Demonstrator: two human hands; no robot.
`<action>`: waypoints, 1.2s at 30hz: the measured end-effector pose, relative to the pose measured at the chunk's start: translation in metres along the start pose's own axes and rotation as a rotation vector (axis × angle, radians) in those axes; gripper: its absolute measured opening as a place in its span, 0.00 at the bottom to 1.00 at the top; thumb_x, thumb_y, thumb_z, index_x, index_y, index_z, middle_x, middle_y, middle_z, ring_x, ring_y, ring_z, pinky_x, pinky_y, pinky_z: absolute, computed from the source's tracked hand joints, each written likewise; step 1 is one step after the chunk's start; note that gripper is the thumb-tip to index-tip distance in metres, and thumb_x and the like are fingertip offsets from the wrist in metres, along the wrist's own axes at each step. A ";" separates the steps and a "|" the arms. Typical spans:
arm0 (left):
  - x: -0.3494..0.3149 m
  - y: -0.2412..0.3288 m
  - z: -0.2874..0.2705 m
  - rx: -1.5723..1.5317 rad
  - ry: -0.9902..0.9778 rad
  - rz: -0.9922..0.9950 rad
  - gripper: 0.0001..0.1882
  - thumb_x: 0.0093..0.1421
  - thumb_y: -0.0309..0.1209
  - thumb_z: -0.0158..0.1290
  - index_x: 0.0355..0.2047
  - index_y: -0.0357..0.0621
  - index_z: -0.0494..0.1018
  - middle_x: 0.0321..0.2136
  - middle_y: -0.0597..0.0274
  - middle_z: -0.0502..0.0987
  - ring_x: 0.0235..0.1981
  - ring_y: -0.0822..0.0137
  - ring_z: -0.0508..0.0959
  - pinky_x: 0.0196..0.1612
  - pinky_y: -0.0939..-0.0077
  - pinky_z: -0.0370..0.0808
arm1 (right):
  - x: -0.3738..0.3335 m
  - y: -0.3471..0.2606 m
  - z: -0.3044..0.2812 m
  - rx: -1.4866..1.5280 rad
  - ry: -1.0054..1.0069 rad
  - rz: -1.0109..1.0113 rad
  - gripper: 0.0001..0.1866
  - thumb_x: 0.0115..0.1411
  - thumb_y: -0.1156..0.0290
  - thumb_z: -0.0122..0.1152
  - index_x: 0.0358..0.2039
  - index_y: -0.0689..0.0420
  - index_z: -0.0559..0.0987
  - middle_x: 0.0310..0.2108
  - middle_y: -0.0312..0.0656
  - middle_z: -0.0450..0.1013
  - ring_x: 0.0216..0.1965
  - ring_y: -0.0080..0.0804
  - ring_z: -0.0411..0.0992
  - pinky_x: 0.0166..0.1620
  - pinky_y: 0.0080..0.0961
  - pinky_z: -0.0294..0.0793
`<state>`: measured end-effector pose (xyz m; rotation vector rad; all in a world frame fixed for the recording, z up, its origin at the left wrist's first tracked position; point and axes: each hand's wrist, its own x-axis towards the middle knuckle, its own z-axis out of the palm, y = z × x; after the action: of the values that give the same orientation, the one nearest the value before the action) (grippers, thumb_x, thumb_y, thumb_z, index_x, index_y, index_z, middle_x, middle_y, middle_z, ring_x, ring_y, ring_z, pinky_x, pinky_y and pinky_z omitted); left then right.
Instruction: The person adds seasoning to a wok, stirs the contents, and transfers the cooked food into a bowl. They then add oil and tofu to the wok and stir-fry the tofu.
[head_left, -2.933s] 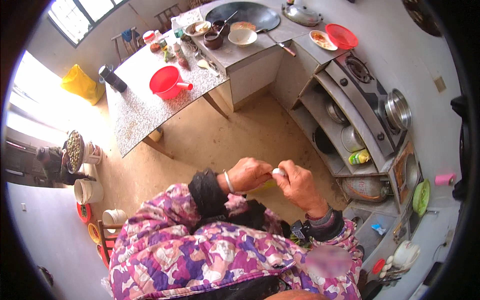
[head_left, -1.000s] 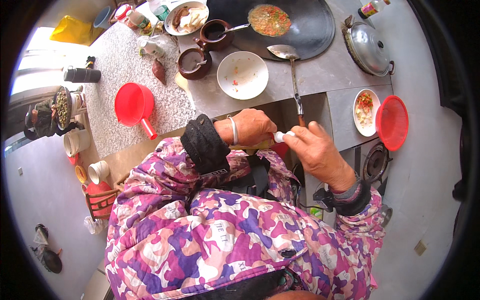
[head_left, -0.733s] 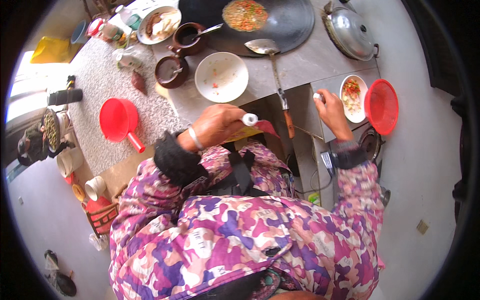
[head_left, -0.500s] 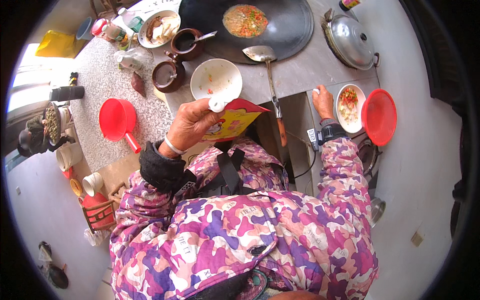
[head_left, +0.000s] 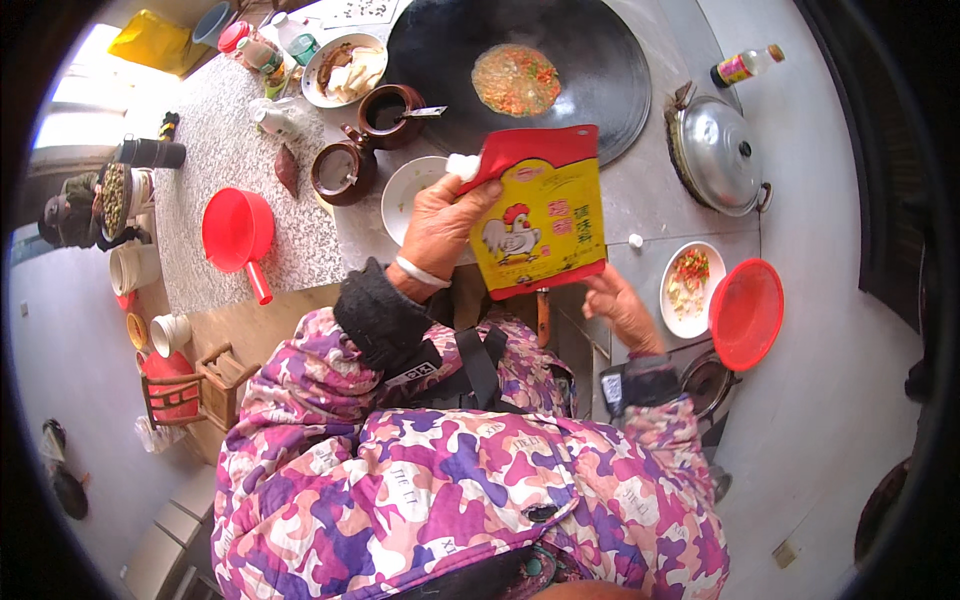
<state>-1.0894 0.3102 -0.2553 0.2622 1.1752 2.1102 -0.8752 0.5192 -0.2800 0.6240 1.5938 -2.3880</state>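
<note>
While I watch from the head view, my left hand [head_left: 440, 225] is closed around the upper left corner of a yellow and red seasoning pouch [head_left: 540, 215], thumb and fingers pinching it just below its white spout cap [head_left: 463, 167]. The pouch hangs upright above the counter, between me and the wok, its printed cockerel facing me. My right hand [head_left: 615, 305] sits below the pouch's lower right corner, fingers loosely curled and half open; I cannot tell whether it touches the pouch or holds anything.

Behind the pouch lies a wide black wok [head_left: 520, 70] with a small round of chopped food [head_left: 516, 79] at its centre. A white bowl [head_left: 408, 190] sits partly hidden behind my left hand. Left of it stand two brown pots [head_left: 345, 172]. A red ladle-cup [head_left: 238, 235] rests on the speckled counter [head_left: 210, 160]. To the right are a steel lid [head_left: 718, 152], a small white dish of chopped chillies [head_left: 688, 288], and just beside it a red plate [head_left: 748, 313].
</note>
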 end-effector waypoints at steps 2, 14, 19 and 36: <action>0.001 0.001 0.011 -0.040 0.023 -0.025 0.14 0.59 0.30 0.55 0.45 0.40 0.73 0.38 0.67 0.77 0.39 0.76 0.74 0.43 0.80 0.69 | 0.005 0.009 0.026 0.161 0.067 -0.142 0.32 0.55 0.69 0.64 0.58 0.56 0.62 0.44 0.36 0.68 0.33 0.20 0.66 0.36 0.19 0.68; 0.007 -0.021 0.024 0.073 -0.026 -0.078 0.18 0.56 0.31 0.57 0.46 0.36 0.71 0.38 0.64 0.75 0.39 0.74 0.73 0.42 0.78 0.70 | 0.023 -0.090 0.021 -0.523 0.722 -0.579 0.12 0.60 0.67 0.57 0.41 0.61 0.75 0.33 0.37 0.73 0.25 0.20 0.68 0.23 0.19 0.67; -0.046 -0.020 -0.047 0.294 0.154 -0.159 0.14 0.57 0.29 0.54 0.43 0.36 0.72 0.34 0.64 0.76 0.33 0.75 0.73 0.36 0.81 0.70 | 0.066 -0.135 0.019 -0.670 0.745 -0.928 0.13 0.59 0.70 0.58 0.41 0.65 0.75 0.35 0.41 0.76 0.33 0.25 0.73 0.33 0.24 0.73; -0.117 -0.034 -0.125 0.141 0.314 -0.260 0.12 0.59 0.27 0.53 0.43 0.37 0.71 0.32 0.65 0.76 0.30 0.77 0.74 0.34 0.85 0.71 | 0.143 -0.120 -0.024 -0.994 1.015 -1.055 0.12 0.57 0.67 0.60 0.36 0.64 0.78 0.30 0.50 0.77 0.31 0.42 0.77 0.32 0.32 0.73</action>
<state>-1.0469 0.1618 -0.3362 -0.1591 1.4569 1.8858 -1.0438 0.5977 -0.2529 0.9173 3.8420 -1.0599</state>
